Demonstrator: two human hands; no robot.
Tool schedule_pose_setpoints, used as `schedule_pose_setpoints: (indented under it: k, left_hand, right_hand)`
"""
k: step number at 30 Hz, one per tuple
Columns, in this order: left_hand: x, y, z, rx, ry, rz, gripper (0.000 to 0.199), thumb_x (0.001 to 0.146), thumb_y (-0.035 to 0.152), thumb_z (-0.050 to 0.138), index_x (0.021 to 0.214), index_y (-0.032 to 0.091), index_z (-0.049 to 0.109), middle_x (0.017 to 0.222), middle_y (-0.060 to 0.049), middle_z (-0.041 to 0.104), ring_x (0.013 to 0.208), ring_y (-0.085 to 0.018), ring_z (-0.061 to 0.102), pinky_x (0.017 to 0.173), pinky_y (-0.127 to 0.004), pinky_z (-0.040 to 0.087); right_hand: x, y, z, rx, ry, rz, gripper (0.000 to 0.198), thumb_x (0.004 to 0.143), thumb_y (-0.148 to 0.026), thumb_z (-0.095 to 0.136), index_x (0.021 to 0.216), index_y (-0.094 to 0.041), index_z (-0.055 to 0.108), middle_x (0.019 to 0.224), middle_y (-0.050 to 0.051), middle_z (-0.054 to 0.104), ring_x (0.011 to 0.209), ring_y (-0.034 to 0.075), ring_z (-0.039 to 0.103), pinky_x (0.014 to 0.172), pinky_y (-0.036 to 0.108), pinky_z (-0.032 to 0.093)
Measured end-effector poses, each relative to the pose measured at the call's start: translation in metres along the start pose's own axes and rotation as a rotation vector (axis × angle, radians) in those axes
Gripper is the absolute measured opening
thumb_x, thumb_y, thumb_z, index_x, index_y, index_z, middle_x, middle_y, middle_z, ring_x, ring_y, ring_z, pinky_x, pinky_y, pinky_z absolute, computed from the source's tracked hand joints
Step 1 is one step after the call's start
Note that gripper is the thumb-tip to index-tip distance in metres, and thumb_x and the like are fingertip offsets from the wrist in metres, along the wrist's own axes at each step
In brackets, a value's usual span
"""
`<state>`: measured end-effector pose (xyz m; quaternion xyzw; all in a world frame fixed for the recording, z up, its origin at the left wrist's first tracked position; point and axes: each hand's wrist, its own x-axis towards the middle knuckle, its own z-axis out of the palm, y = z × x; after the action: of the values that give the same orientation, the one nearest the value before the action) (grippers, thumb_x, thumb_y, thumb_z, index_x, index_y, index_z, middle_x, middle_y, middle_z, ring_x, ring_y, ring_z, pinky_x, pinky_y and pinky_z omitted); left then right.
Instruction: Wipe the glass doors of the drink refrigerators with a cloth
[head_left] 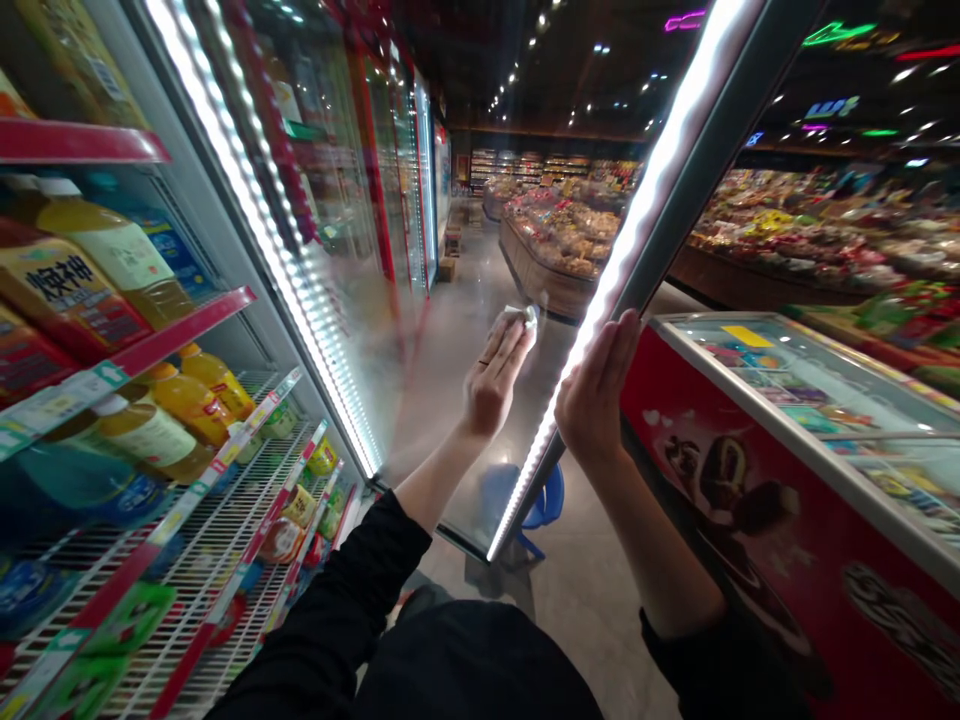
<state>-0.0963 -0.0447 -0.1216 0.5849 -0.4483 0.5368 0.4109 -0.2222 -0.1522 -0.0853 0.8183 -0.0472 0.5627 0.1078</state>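
Note:
A glass cooler door [465, 520] stands swung open in front of me, with a bright light strip [637, 210] running up its frame. My left hand [491, 375] presses a crumpled white cloth or tissue [531, 322] against the glass, the cloth held under its fingers. Along the door's outer edge, my right hand [596, 395] lies with fingers stretched out flat on the dark frame [682, 190]. Its thumb is hard to make out. Both forearms reach forward out of dark sleeves.
Cooler shelves [120, 360] with bottled drinks [112, 245] and packets are at my left. A red chest freezer [720, 480] stands close on the right. Behind the door sits a blue stool [551, 497]. Produce stands [555, 230] line the aisle floor [472, 270] farther off.

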Motion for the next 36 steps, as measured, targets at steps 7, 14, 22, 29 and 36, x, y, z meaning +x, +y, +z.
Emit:
schedule_pose_setpoints:
  k: [7,14,22,29,36]
  left_hand:
    - [0.019,0.013,0.006,-0.055,-0.096,0.117,0.066,0.113,0.004,0.050,0.176,0.019,0.038,0.162,-0.010,0.068,0.164,-0.020,0.048,0.136,-0.035,0.048]
    - [0.000,-0.022,-0.002,-0.028,0.022,-0.072,0.071,0.114,0.003,0.040,0.179,0.030,0.031,0.173,-0.006,0.055,0.164,-0.019,0.046,0.138,-0.037,0.045]
    - [0.001,0.022,0.005,-0.059,-0.165,0.100,0.063,0.112,0.003,0.050,0.173,0.018,0.044,0.165,-0.009,0.065,0.167,-0.020,0.042,0.137,-0.037,0.047]
    - [-0.027,0.017,0.006,-0.088,-0.046,0.017,0.070,0.113,0.003,0.049,0.178,0.023,0.032,0.166,-0.009,0.065,0.164,-0.020,0.046,0.137,-0.036,0.047]
    - [-0.042,0.018,0.010,-0.087,-0.091,0.052,0.066,0.115,0.006,0.042,0.179,0.022,0.031,0.165,-0.009,0.065,0.162,-0.019,0.048,0.136,-0.037,0.048]
  right_hand:
    - [0.002,0.005,-0.004,0.054,0.038,-0.079,0.087,0.106,-0.005,0.028,0.180,-0.016,-0.017,0.190,0.012,-0.014,0.176,0.034,-0.005,0.138,0.070,0.028]
    - [0.002,0.002,-0.001,0.032,0.021,-0.073,0.089,0.104,-0.002,0.028,0.180,-0.015,-0.018,0.190,0.011,-0.016,0.177,0.032,-0.007,0.140,0.070,0.026]
    - [-0.002,0.005,0.002,0.092,-0.006,-0.047,0.085,0.109,-0.009,0.026,0.180,-0.022,-0.019,0.192,0.013,-0.009,0.177,0.035,-0.007,0.139,0.075,0.023]
    - [0.001,0.004,-0.003,0.096,-0.053,-0.008,0.086,0.111,-0.010,0.025,0.178,-0.030,-0.025,0.193,0.011,-0.006,0.177,0.036,-0.004,0.139,0.075,0.026]
    - [-0.002,0.003,-0.004,0.073,-0.100,0.025,0.084,0.115,-0.016,0.029,0.178,-0.026,-0.025,0.192,0.017,0.005,0.177,0.036,0.005,0.140,0.071,0.027]
